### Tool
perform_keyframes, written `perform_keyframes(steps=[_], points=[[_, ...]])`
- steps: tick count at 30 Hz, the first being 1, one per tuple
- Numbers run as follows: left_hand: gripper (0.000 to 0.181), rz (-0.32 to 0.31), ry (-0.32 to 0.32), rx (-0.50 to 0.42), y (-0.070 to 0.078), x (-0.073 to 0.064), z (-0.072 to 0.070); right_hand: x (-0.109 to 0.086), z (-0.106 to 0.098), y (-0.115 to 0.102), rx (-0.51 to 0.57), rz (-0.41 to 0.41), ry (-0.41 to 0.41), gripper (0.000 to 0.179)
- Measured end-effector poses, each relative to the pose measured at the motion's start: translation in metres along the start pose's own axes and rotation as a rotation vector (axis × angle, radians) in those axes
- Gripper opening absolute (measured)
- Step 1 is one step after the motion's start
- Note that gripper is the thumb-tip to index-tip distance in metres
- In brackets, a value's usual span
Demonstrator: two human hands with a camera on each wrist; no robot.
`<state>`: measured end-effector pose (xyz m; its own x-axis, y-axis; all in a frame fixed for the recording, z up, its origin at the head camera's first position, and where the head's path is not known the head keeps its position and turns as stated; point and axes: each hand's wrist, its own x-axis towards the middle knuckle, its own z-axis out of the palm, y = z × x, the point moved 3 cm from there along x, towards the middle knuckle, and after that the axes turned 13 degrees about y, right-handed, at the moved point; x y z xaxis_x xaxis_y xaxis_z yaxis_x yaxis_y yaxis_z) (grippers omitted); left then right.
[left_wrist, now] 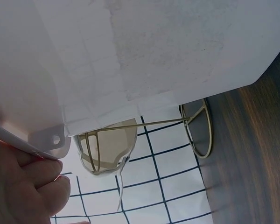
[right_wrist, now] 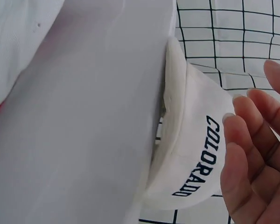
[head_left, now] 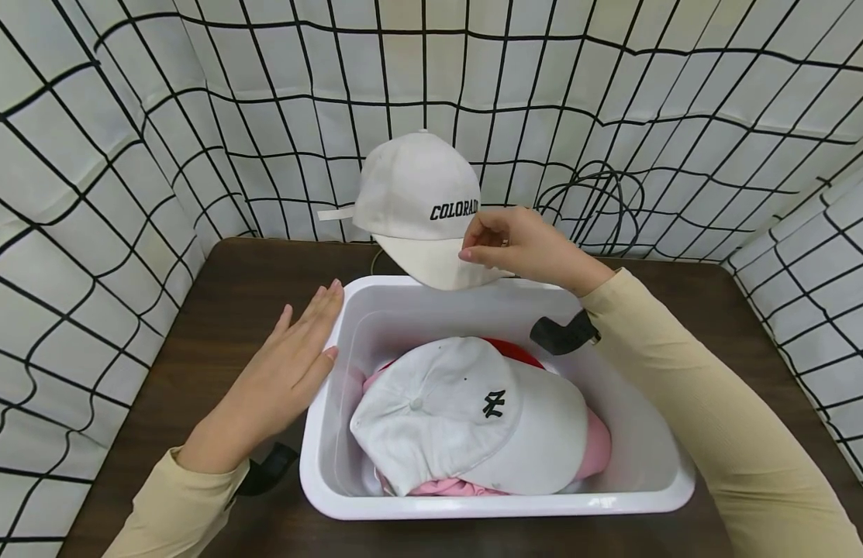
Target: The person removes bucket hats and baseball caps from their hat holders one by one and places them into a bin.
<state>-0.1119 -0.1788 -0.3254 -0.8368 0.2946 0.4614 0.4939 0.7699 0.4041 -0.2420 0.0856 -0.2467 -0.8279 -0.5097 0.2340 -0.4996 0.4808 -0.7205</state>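
A white cap [head_left: 406,186] with COLORADO lettering sits on a gold wire stand [left_wrist: 163,122] behind the white plastic bin [head_left: 501,505]. My right hand [head_left: 525,244] hovers at the front of this cap, fingers loosely bent and nothing between them. In the right wrist view, the fingertips [right_wrist: 228,119] are beside the lettering. My left hand [head_left: 284,380] lies with straight fingers along the bin's left rim. Inside the bin, a pale grey cap [head_left: 431,403] with a dark monogram lies on top of pink items [head_left: 597,448] and a red one [head_left: 517,353].
Black grid wire over white sheeting [head_left: 264,124] walls in the back and sides. Coiled black cable [head_left: 618,194] hangs at the back right. The bin stands on a dark wooden table [head_left: 215,333]. A black strap device [head_left: 564,335] is on the right wrist.
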Motion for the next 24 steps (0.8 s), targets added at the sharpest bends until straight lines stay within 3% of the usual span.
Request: perform_keyframes(steps=[6,24], points=[[0.060,-0.001,0.005,-0.003,-0.001,0.000,-0.001,0.012,-0.009,0.006,-0.022,0.030,0.094,0.013],[0.060,0.009,0.017,-0.005,-0.003,-0.001,0.001,0.043,-0.017,0.023,-0.140,0.180,0.236,0.020]])
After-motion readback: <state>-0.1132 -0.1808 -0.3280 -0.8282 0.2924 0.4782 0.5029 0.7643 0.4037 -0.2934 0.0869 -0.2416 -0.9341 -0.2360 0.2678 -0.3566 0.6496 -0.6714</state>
